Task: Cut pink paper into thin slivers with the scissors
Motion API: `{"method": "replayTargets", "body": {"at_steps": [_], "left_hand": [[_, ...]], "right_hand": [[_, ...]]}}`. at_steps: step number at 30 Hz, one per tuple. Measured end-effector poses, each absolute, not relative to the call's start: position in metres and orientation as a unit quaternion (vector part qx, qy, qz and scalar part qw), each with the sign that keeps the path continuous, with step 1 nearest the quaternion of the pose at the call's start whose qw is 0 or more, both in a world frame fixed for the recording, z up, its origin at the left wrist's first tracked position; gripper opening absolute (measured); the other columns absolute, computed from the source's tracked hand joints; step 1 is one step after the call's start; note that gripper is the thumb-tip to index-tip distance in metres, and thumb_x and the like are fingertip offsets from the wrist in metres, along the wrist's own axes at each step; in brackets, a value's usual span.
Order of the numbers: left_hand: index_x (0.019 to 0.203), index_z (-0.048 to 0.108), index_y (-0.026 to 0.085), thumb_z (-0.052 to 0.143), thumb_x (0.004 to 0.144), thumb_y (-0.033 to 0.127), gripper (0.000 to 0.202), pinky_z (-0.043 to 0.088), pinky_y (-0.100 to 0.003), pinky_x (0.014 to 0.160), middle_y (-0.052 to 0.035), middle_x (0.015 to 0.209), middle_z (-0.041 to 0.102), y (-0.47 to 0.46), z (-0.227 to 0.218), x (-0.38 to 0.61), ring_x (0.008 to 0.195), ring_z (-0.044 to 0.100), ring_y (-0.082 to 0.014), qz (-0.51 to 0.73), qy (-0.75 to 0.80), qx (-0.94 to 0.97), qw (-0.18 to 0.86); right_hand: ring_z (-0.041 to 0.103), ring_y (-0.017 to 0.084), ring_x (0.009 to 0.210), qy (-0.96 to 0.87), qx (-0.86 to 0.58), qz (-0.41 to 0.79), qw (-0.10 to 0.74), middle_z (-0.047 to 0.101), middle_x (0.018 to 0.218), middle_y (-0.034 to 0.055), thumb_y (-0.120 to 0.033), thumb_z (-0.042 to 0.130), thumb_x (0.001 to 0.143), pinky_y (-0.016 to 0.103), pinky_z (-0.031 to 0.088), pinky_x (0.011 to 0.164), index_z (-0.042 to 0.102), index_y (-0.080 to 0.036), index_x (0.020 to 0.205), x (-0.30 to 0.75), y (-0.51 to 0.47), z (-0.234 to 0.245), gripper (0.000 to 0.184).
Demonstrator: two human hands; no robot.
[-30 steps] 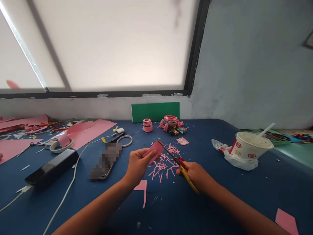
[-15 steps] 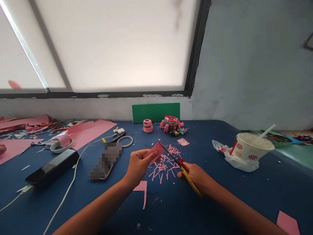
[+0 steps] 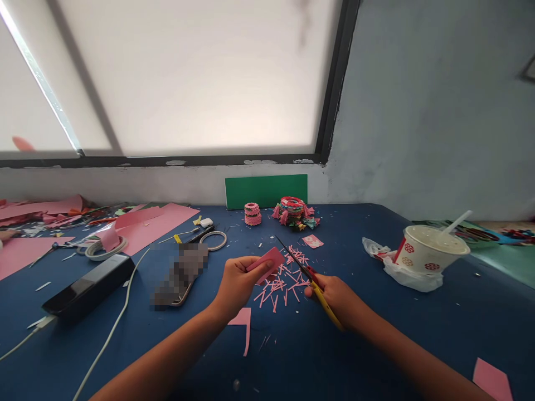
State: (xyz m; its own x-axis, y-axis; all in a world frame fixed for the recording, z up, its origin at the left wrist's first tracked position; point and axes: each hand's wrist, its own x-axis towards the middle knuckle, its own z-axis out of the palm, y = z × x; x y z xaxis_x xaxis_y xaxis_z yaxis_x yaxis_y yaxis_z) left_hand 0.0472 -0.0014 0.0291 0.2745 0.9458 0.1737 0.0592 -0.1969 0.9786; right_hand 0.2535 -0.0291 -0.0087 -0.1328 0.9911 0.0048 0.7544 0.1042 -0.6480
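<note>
My left hand (image 3: 239,281) pinches a small piece of pink paper (image 3: 266,260) between thumb and fingers. In my right hand (image 3: 334,298) is a pair of scissors (image 3: 324,306) with red and yellow handles, its dark blades pointing up and left. The blade tips are close to the paper's right edge but apart from it. Under and beyond the hands lies a loose heap of thin pink paper strips (image 3: 276,286). An L-shaped pink paper scrap (image 3: 246,328) lies below my left hand.
Along the back stand a green board (image 3: 267,190), a pink paper ring stack (image 3: 252,214) and a colourful paper ornament (image 3: 293,212). Left are a phone (image 3: 184,273), a black device (image 3: 90,284), tape rolls (image 3: 213,240) and pink sheets (image 3: 154,225). Right stands a cup with a straw (image 3: 430,250).
The scissor blades have come away from the pink paper and now point past its right side. My left hand has shifted slightly right with the paper, which is tilted differently.
</note>
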Motion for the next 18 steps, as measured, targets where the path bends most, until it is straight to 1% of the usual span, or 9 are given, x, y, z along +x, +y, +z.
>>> {"method": "replayTargets", "body": {"at_steps": [6, 10, 14, 18], "left_hand": [[0.072, 0.070, 0.014, 0.066, 0.069, 0.040, 0.027, 0.044, -0.021, 0.053, -0.0042, 0.064, 0.069, 0.0024, 0.0283, 0.0444, 0.060, 0.062, -0.0144, 0.490, 0.410, 0.590, 0.494], [0.074, 0.069, 0.015, 0.066, 0.070, 0.039, 0.025, 0.043, -0.019, 0.054, -0.0038, 0.068, 0.070, 0.0045, 0.0269, 0.0432, 0.063, 0.063, -0.0134, 0.524, 0.408, 0.564, 0.491], [0.075, 0.070, 0.015, 0.065, 0.070, 0.039, 0.025, 0.044, -0.021, 0.054, -0.0045, 0.069, 0.070, 0.0033, 0.0272, 0.0433, 0.065, 0.063, -0.0148, 0.522, 0.406, 0.572, 0.485], [0.073, 0.070, 0.015, 0.065, 0.070, 0.039, 0.025, 0.042, -0.020, 0.053, -0.0033, 0.065, 0.069, 0.0007, 0.0278, 0.0453, 0.062, 0.061, -0.0143, 0.507, 0.406, 0.588, 0.481]], "right_hand": [[0.053, 0.018, 0.062, -0.701, -0.626, 0.272, 0.205, 0.062, 0.073, 0.0025, -0.052, 0.049, 0.075, 0.024, 0.032, 0.051, 0.055, -0.020, 0.077, 0.2559, -0.0279, -0.0119, 0.033], [0.052, 0.018, 0.063, -0.706, -0.618, 0.279, 0.205, 0.061, 0.075, 0.0023, -0.054, 0.047, 0.076, 0.024, 0.033, 0.052, 0.053, -0.020, 0.081, 0.2545, -0.0299, -0.0108, 0.035], [0.054, 0.019, 0.065, -0.710, -0.617, 0.275, 0.198, 0.062, 0.077, 0.0031, -0.052, 0.049, 0.076, 0.024, 0.034, 0.053, 0.053, -0.020, 0.082, 0.2525, -0.0302, -0.0091, 0.033], [0.055, 0.019, 0.066, -0.712, -0.620, 0.267, 0.194, 0.064, 0.079, 0.0037, -0.048, 0.052, 0.075, 0.024, 0.034, 0.054, 0.052, -0.020, 0.079, 0.2512, -0.0292, -0.0096, 0.029]]}}
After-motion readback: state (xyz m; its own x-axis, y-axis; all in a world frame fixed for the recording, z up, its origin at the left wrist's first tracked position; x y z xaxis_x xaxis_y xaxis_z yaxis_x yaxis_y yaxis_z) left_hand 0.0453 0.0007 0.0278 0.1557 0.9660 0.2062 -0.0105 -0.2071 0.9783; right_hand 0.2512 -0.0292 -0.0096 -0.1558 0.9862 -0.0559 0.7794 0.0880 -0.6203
